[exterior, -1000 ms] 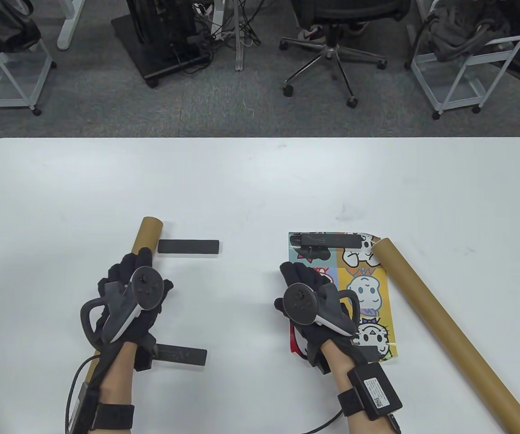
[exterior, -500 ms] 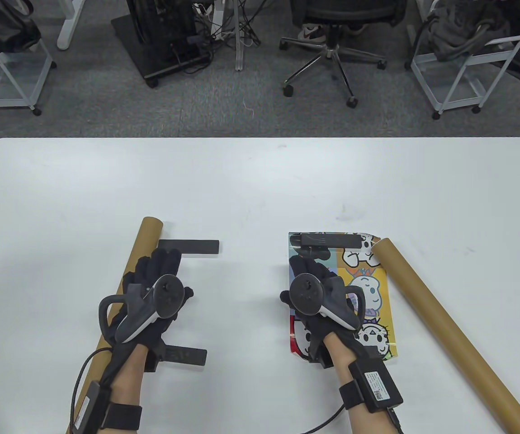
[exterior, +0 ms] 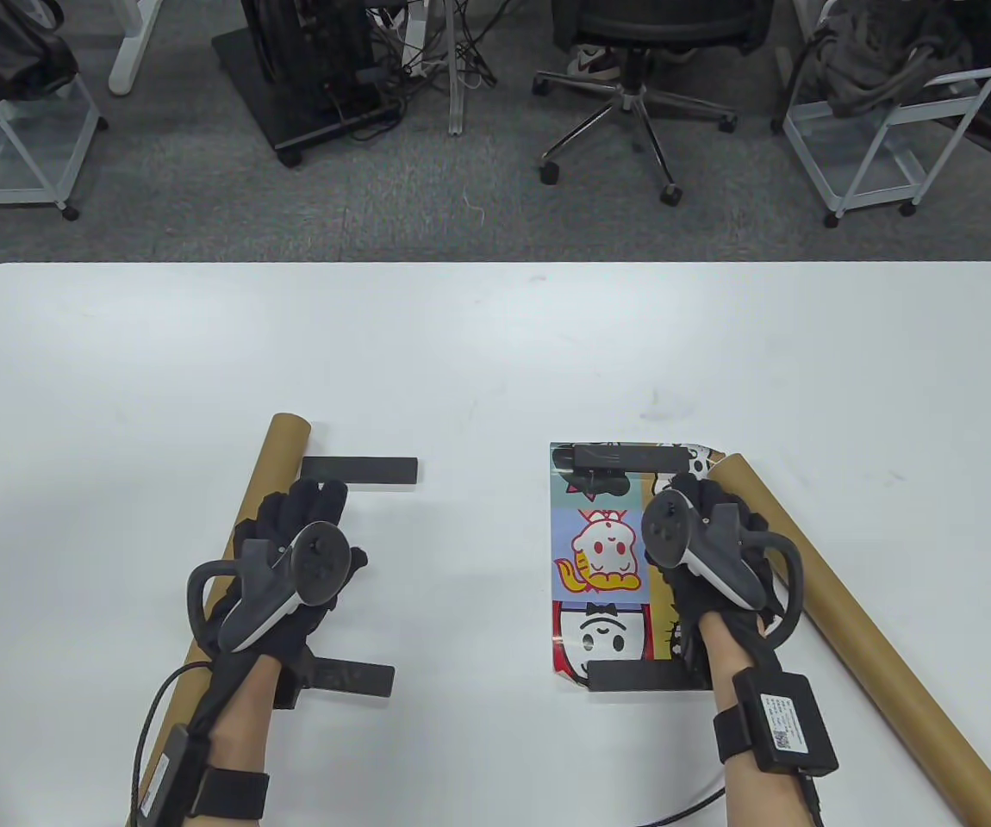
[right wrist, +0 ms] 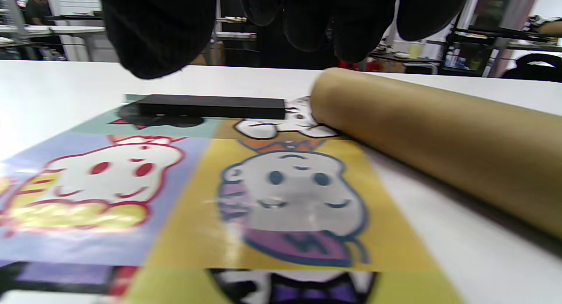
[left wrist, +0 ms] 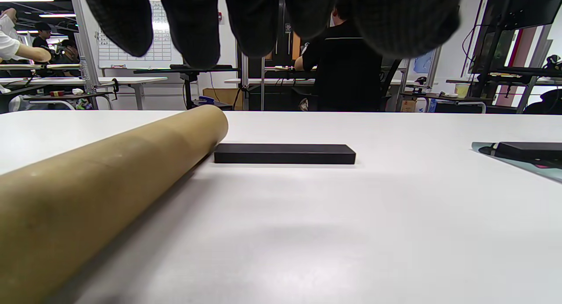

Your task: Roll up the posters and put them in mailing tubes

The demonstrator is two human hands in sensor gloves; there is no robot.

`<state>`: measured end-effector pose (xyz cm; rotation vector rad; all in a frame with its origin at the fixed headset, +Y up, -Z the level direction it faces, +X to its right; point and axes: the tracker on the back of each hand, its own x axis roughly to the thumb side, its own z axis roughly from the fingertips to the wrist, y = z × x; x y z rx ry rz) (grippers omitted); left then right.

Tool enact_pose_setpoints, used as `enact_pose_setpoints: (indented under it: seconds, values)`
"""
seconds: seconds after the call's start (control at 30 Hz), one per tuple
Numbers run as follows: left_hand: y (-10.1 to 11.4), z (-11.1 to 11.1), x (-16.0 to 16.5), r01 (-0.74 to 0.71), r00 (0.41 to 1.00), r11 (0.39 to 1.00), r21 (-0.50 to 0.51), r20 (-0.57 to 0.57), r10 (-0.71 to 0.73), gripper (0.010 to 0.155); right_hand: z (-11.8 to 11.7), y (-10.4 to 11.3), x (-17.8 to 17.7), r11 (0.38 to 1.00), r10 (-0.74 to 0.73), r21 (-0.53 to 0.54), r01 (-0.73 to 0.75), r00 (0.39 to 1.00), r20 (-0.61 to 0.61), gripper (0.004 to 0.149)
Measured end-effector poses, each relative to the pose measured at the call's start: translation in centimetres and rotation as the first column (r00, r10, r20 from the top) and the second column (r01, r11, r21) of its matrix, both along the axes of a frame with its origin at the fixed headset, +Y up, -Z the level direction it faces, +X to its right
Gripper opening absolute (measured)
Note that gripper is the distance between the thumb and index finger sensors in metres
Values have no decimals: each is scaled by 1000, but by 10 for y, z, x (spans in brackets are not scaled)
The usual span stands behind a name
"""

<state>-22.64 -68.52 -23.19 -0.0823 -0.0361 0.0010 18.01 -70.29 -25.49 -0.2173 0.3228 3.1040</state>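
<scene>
Over the poster (exterior: pixel 603 551), pinned by 2 black bars, the right hand (exterior: pixel 707 551) hovers relaxed; the left hand (exterior: pixel 289 560) hangs loose beside a cardboard tube (exterior: pixel 276 452).

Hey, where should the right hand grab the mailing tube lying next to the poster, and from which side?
Probably near the far end of the right mailing tube, wrapping the right hand over it from above. The tube lies flat and diagonal on the table, its far end resting on the poster corner; the round body suits a grip across its width.
</scene>
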Motion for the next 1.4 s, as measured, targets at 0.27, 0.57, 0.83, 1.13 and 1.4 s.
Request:
enact_pose_setpoints:
  seconds: [0.27,0.57,0.83,1.13,1.4]
  values:
    - [0,-1,-3,5,1000,1000,-3,-6,-5,76,6,-6,52,995,85,-53,-79,987,134,89]
    - [-1,-2,-4,17,1000,1000,-16,-13,-18,76,13,-24,87,985,117,-154,-80,962,248,94]
    - [-1,-3,-4,18,1000,999,-31,-16,-18,74,16,-43,89,973,174,-192,-129,954,244,90]
    - [0,-4,-5,13,1000,1000,-21,-17,-13,73,18,-47,87,974,188,-167,-155,959,212,84]
    - [0,-4,-5,9,1000,999,-30,-16,-10,73,11,-22,62,991,103,-100,-88,982,155,84]
